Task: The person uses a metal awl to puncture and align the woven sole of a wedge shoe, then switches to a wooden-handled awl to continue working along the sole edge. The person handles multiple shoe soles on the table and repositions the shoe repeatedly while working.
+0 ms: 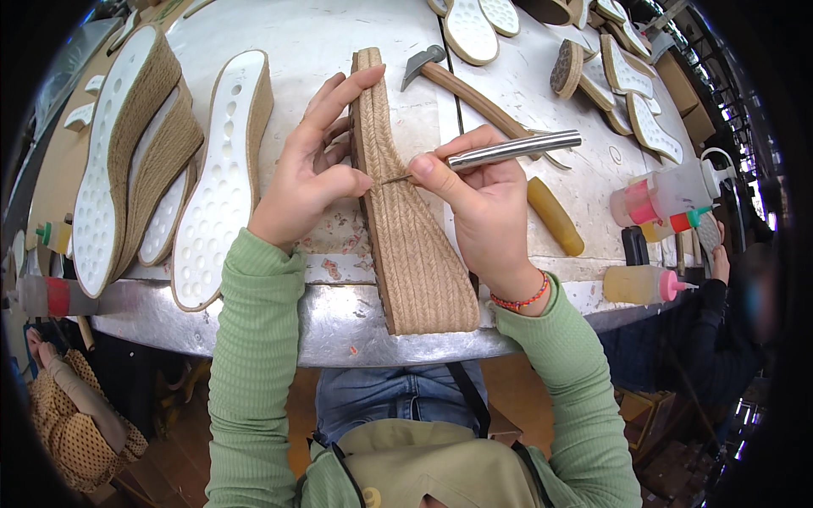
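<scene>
A wedge shoe sole wrapped in braided jute [415, 254] stands on its edge at the table's front, its thick end toward me. My left hand [318, 157] grips the sole's thinner far part from the left, thumb pressed near the braid and fingers behind. In my right hand [487, 203] is an awl [512, 149] with a shiny metal handle, pinched between thumb and fingers. Its thin tip points left and meets the braid close to my left thumb. Whether the tip has gone into the jute I cannot tell.
A hammer [474, 97] lies beyond my right hand, with a yellowish rod [555, 217] beside it. Several white-topped wedge soles [222, 169] stand at left; more soles [648, 127] lie far right. A glue bottle [641, 284] rests by the right edge. Other people sit at both sides.
</scene>
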### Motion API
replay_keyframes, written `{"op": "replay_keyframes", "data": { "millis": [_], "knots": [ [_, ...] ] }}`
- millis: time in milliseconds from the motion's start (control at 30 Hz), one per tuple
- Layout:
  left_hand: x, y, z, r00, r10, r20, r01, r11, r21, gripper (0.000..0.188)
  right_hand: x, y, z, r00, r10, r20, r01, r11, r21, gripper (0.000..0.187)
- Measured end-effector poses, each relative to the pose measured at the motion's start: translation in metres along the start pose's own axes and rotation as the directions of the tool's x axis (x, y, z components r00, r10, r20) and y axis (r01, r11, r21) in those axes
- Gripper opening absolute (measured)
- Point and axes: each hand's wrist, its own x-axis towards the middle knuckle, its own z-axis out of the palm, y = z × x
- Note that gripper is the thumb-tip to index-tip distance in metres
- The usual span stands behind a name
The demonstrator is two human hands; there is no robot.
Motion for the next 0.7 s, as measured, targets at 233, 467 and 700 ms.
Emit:
{"op": "replay_keyframes", "data": {
  "millis": [233,467,700],
  "knots": [
    [-0.0003,-0.002,-0.0004,1.0,-0.003,-0.001,0.003,1.0,0.017,0.087,-0.0057,-0.0013,0.0035,0.988,-0.151,0.013,0.151,0.974,-0.166,0.021],
    [-0.0001,-0.0001,0.0021,1.0,0.018,0.003,-0.018,1.0,0.025,0.087,-0.0024,-0.0006,0.0015,0.999,-0.052,0.004,0.052,0.998,-0.046,0.022],
    [0.0,-0.0005,0.0029,0.999,0.032,0.01,-0.032,0.999,0.032,0.086,-0.0026,0.0004,0.0052,0.997,-0.07,-0.029,0.07,0.997,0.021,0.019]
  ]
}}
